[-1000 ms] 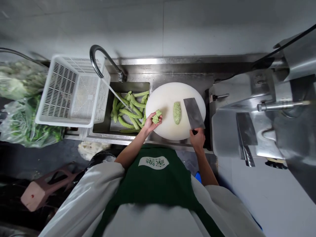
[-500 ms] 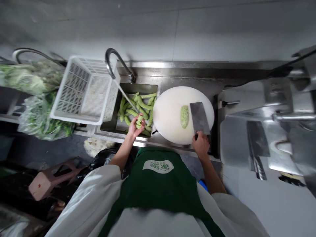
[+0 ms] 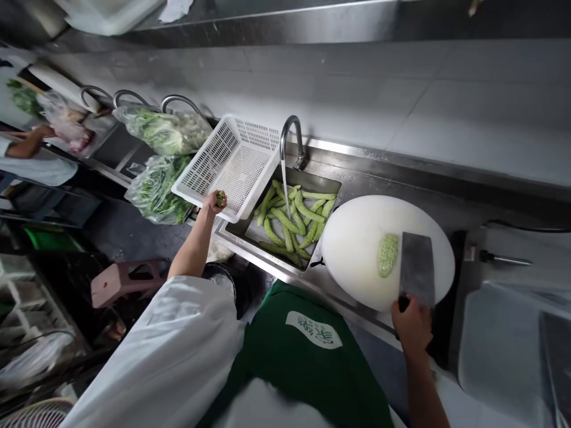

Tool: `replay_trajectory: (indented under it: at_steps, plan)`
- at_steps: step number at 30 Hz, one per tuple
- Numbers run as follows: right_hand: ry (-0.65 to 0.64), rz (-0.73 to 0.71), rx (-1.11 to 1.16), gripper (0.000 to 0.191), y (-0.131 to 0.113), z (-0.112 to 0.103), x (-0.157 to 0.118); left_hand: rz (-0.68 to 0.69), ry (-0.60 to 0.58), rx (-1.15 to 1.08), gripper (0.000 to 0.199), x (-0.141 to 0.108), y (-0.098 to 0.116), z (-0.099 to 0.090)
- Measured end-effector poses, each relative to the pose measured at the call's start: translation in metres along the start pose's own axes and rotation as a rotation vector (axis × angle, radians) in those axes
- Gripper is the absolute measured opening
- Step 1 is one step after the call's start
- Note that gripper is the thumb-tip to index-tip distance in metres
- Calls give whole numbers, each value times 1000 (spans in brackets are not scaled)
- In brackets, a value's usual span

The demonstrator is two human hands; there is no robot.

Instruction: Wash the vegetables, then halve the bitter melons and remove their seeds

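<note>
My left hand (image 3: 215, 203) is closed around a piece of green gourd (image 3: 220, 198), over the front edge of the white plastic basket (image 3: 264, 197). On the round white cutting board (image 3: 357, 244) my right hand (image 3: 413, 324) grips the handle of a cleaver (image 3: 417, 261), its wide blade lying flat on the board. A pale green bumpy gourd piece (image 3: 388, 255) lies just left of the blade. In the sink (image 3: 255, 239) are several long green gourds (image 3: 285, 221), with water running onto them from the curved faucet (image 3: 290, 134).
Bagged leafy greens (image 3: 163, 190) lie left of the basket. A pink stool (image 3: 118, 283) and a black bin (image 3: 241, 286) stand below the counter. At the far left another person's arm (image 3: 29, 142) reaches over a counter.
My left hand has moved left from over the sink to the basket, with the gourd piece in it. The view has swung left; the cleaver remains beside the gourd piece on the board.
</note>
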State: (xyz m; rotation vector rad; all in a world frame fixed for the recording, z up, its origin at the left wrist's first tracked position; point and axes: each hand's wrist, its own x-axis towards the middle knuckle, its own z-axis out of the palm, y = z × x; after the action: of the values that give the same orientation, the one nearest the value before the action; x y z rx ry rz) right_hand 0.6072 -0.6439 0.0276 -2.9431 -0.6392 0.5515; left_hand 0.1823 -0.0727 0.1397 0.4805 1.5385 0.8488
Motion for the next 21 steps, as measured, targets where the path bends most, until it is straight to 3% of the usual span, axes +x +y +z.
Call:
replay_trajectory:
  at_steps: [5, 9, 11, 16, 21]
  plan:
    - [-75, 143, 86, 67, 0, 3, -10, -76, 84, -15, 16, 45, 7, -2]
    - [-72, 230, 71, 69, -5, 4, -17, -109, 64, -35, 13, 73, 14, 3]
    - [-101, 266, 53, 68, -7, 5, -18, -82, -29, -77, 11, 79, 16, 6]
    - [-155, 337, -10, 71, -12, 6, -16, 73, -419, -215, 13, 69, 17, 11]
    - [-175, 352, -33, 74, -15, 7, -12, 117, -538, -162, 25, 57, 21, 0]
